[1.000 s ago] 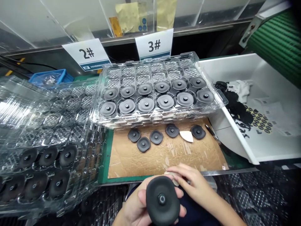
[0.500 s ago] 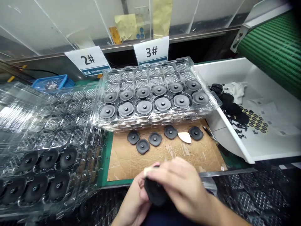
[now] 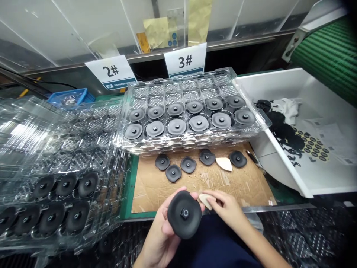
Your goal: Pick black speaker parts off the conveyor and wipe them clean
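Observation:
My left hand (image 3: 164,232) grips a black dished disc (image 3: 181,225) by its rim, with the small central post facing me. In my right hand (image 3: 227,208) a cream wedge-shaped pad (image 3: 205,201) is pinched between thumb and fingers, close beside the disc's right edge. Whether pad and disc touch, I cannot tell. Several similar black discs (image 3: 173,173) lie loose on the cardboard sheet (image 3: 150,193) beyond my hands. Among them rests a second cream pad (image 3: 224,163).
A stack of clear plastic trays (image 3: 178,137) stands behind the cardboard, its two front rows filled with discs. More trays (image 3: 108,186) spread at left. To the right, a white bin (image 3: 292,178) contains black scraps and oval stickers. A pen-like tool (image 3: 255,160) lies by the bin.
My right hand has drawn away from the disc to the right, bringing the cream pad into clear sight. The disc has turned its face towards me. The whole view has shifted slightly.

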The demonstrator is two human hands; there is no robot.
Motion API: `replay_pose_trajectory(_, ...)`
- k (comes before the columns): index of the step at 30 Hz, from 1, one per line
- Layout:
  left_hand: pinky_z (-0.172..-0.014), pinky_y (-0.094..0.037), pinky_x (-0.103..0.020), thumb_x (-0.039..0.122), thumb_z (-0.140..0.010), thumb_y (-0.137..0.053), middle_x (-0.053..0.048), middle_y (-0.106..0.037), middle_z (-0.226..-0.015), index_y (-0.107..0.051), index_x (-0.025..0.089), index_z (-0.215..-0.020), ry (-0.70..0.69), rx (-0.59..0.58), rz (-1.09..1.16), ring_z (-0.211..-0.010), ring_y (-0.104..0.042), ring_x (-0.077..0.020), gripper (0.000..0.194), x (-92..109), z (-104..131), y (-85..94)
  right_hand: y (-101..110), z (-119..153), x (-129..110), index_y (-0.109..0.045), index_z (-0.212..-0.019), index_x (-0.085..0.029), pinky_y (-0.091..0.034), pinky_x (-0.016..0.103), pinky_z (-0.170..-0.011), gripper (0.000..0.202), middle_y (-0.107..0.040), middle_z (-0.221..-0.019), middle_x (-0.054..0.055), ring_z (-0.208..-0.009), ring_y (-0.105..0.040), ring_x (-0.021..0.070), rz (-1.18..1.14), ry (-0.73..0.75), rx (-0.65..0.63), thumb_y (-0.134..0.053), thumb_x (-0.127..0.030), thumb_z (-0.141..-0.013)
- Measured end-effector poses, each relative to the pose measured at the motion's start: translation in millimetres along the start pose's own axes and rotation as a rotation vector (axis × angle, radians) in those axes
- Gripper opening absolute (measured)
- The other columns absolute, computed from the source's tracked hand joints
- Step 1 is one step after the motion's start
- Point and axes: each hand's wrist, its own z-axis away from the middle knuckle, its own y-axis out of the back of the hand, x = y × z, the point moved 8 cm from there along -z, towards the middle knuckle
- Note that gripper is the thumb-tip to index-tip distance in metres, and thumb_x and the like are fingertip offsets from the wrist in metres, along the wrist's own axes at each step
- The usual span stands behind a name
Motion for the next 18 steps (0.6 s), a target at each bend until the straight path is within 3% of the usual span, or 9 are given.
replay_pose_trajectory(2,-0.095,-0.040,-0.042,0.041,-0.049,-0.078,-0.009,-0.066,-0.111,-0.062,0.022,-0.108,0.003,0.017,-0.011,-0.100,-0.061,-0.0308,0.064,-1.6,-1.3,-0.9,17.3,-3.4,-20.1,-0.065,-0.103,-0.018,-0.053,0.032,-0.074,0.026,-0.067,-0.102,0.008,-0.092,-0.063,0.0203,-0.026,-0.017,0.066,-0.046,-0.025,-0.087)
replay_pose_trajectory(4,-0.092,-0.043,-0.036,0.039,-0.049,-0.078,-0.008,-0.065,-0.113,-0.061,0.024,-0.109,-0.006,0.054,-0.026,-0.101,-0.060,-0.0289,0.064,-2.8,-2.6,0.4,37.7,-4.2,-56.0,-0.061,-0.109,-0.020,-0.052,0.029,-0.076,0.026,-0.064,-0.109,0.007,-0.097,-0.061,0.0190,-0.068,0.039,0.174,-0.047,-0.024,-0.087)
replay_pose_trajectory(7,-0.093,-0.042,-0.032,0.038,-0.050,-0.079,-0.007,-0.062,-0.118,-0.058,0.026,-0.113,-0.067,0.092,-0.035,-0.109,-0.056,-0.0265,0.067,-0.1,-4.6,2.3,50.5,2.7,-128.1,-0.058,-0.112,-0.019,-0.049,0.028,-0.077,0.029,-0.066,-0.101,0.005,-0.088,-0.061,0.0168,-0.123,0.376,0.252,-0.050,-0.015,-0.084)
replay_pose_trajectory(9,-0.098,-0.039,-0.036,0.039,-0.050,-0.079,-0.007,-0.062,-0.119,-0.057,0.027,-0.114,-0.119,0.116,-0.050,-0.111,-0.053,-0.0278,0.069,4.7,-5.5,4.2,41.3,7.8,-162.0,-0.058,-0.109,-0.015,-0.048,0.029,-0.072,0.029,-0.068,-0.090,0.005,-0.077,-0.061,0.0159,-0.117,0.579,0.162,-0.049,-0.011,-0.082)
replay_pose_trajectory(13,-0.099,-0.038,-0.038,0.031,-0.052,-0.079,-0.003,-0.060,-0.120,-0.055,0.032,-0.115,-0.160,0.191,-0.075,-0.114,-0.051,-0.0283,0.067,9.2,-6.4,7.4,13.6,-3.0,-170.0,-0.060,-0.099,-0.017,-0.045,0.027,-0.066,0.022,-0.067,-0.084,0.002,-0.069,-0.058,0.0125,-0.033,0.552,-0.130,-0.047,-0.010,-0.083)
replay_pose_trajectory(18,-0.102,-0.034,-0.036,0.032,-0.061,-0.074,-0.005,-0.065,-0.112,-0.062,0.026,-0.108,-0.079,0.170,-0.034,-0.113,-0.052,-0.0253,0.049,1.6,-7.9,-6.3,32.5,-4.8,-172.7,-0.055,-0.107,-0.012,-0.044,0.032,-0.069,0.025,-0.066,-0.084,0.006,-0.072,-0.057,0.0155,0.013,0.622,0.126,-0.042,-0.013,-0.086)
